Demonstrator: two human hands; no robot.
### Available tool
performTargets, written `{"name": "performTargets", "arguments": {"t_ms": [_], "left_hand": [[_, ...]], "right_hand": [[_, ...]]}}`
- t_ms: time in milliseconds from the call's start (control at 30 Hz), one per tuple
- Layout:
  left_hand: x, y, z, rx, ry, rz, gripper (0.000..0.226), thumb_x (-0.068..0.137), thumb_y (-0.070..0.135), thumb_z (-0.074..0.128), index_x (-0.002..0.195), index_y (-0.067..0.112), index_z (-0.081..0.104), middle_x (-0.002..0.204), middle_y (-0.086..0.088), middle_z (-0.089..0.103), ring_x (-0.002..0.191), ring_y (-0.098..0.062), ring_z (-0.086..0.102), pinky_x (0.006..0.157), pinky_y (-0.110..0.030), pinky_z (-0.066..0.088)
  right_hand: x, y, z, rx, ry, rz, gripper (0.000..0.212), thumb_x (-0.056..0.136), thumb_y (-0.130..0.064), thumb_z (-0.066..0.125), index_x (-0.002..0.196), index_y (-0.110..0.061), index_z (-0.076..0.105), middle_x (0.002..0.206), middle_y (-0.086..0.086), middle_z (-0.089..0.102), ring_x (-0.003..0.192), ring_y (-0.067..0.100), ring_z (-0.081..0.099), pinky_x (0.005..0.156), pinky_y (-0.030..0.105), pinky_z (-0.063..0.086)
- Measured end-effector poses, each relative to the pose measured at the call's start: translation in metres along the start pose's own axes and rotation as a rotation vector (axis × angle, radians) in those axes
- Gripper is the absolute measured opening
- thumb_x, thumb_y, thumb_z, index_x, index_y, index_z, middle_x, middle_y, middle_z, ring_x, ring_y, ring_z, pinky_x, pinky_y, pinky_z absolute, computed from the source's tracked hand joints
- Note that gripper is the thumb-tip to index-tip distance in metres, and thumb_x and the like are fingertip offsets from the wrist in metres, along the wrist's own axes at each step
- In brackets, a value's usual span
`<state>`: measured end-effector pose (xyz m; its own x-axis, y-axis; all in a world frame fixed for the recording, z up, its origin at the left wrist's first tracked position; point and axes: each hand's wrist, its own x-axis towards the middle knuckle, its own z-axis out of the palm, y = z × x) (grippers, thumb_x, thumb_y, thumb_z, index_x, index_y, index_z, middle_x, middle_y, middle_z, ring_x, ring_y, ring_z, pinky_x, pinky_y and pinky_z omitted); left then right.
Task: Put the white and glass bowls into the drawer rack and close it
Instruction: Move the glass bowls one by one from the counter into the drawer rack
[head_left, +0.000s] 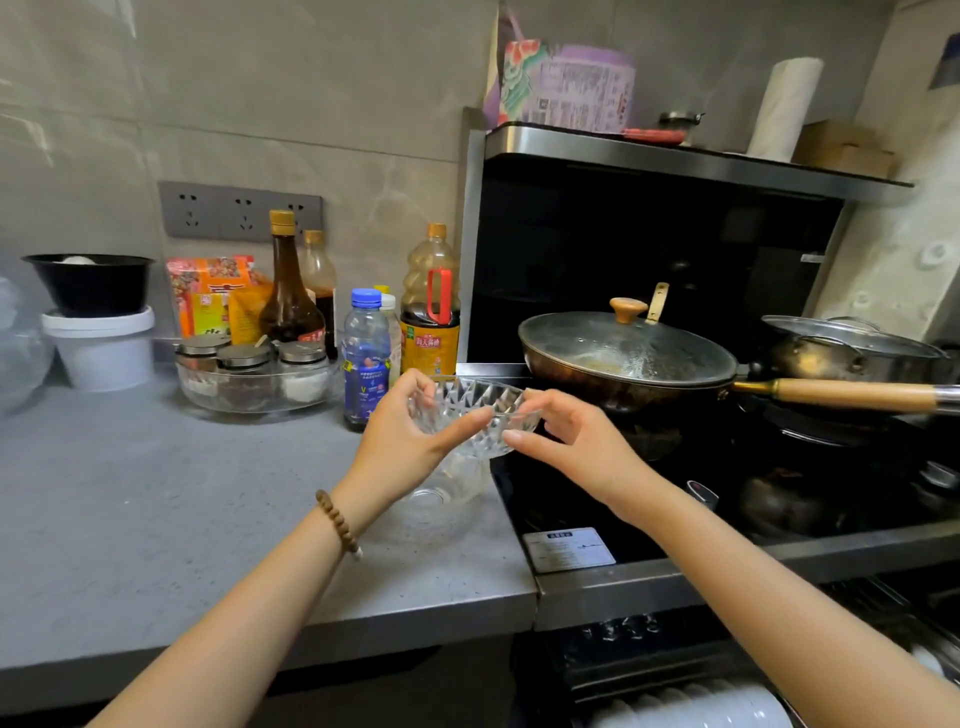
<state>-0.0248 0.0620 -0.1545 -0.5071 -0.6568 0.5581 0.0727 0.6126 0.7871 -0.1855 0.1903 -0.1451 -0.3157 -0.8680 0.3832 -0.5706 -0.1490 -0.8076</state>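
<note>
A small cut-glass bowl (480, 415) is held in the air above the counter's right end, gripped on both sides. My left hand (405, 436) holds its left rim and my right hand (566, 441) pinches its right rim. Directly below it a larger clear glass bowl (441, 499) rests on the grey counter (156, 509). At the bottom right the drawer rack (675, 696) stands pulled out under the stove, with several white bowls (696, 709) stacked in it.
A lidded wok (623, 353) with a long wooden handle sits on the stove to the right, another pot (852, 348) behind it. Bottles (366, 358), spice jars in a glass dish (249, 374) and a white bucket (101, 348) line the back of the counter.
</note>
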Motion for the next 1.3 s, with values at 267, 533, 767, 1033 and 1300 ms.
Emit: {"name": "performTargets", "arguments": {"t_ms": [267, 533, 767, 1033, 1300], "left_hand": [[-0.011, 0.035, 0.094, -0.184, -0.232, -0.089, 0.068, 0.055, 0.071, 0.066, 0.077, 0.011, 0.043, 0.074, -0.003, 0.045, 0.069, -0.014, 0.043, 0.066, -0.030, 0.037], [-0.046, 0.054, 0.221, -0.284, -0.532, -0.176, 0.069, 0.056, 0.077, 0.061, 0.074, 0.012, 0.048, 0.063, 0.015, 0.056, 0.068, -0.004, 0.055, 0.077, -0.037, 0.053], [-0.087, 0.038, 0.307, -0.399, -0.739, -0.344, 0.066, 0.052, 0.081, 0.062, 0.095, 0.031, 0.060, 0.108, 0.001, 0.063, 0.098, -0.015, 0.064, 0.067, -0.028, 0.059], [-0.132, -0.014, 0.366, -0.458, -0.817, -0.612, 0.049, 0.078, 0.058, 0.060, 0.116, 0.029, 0.051, 0.105, -0.001, 0.069, 0.088, -0.007, 0.068, 0.066, -0.021, 0.055], [-0.169, -0.061, 0.406, -0.315, -0.805, -0.656, 0.060, 0.086, 0.044, 0.060, 0.136, 0.017, 0.042, 0.136, -0.005, 0.051, 0.121, -0.015, 0.051, 0.092, -0.030, 0.050]], "right_hand": [[-0.068, 0.003, -0.093, -0.265, 0.007, 0.031, 0.033, 0.062, -0.066, 0.063, 0.067, -0.033, 0.064, 0.131, -0.021, 0.057, 0.134, -0.003, 0.037, 0.112, 0.034, 0.022], [-0.163, 0.028, -0.174, -0.311, 0.036, 0.197, 0.033, 0.071, -0.058, 0.065, 0.067, -0.026, 0.069, 0.087, -0.006, 0.075, 0.086, 0.005, 0.069, 0.081, 0.024, 0.049], [-0.223, 0.086, -0.202, -0.168, 0.073, 0.362, 0.021, 0.078, -0.048, 0.066, 0.072, -0.028, 0.068, 0.085, -0.002, 0.076, 0.085, 0.011, 0.072, 0.080, 0.019, 0.054], [-0.251, 0.162, -0.197, 0.061, 0.138, 0.611, 0.017, 0.081, -0.039, 0.068, 0.083, -0.023, 0.073, 0.090, 0.006, 0.076, 0.082, 0.013, 0.070, 0.078, 0.016, 0.052], [-0.266, 0.225, -0.193, 0.197, 0.227, 0.889, 0.035, 0.087, -0.033, 0.063, 0.103, -0.003, 0.069, 0.086, -0.001, 0.071, 0.065, -0.003, 0.067, 0.066, 0.014, 0.045]]}}
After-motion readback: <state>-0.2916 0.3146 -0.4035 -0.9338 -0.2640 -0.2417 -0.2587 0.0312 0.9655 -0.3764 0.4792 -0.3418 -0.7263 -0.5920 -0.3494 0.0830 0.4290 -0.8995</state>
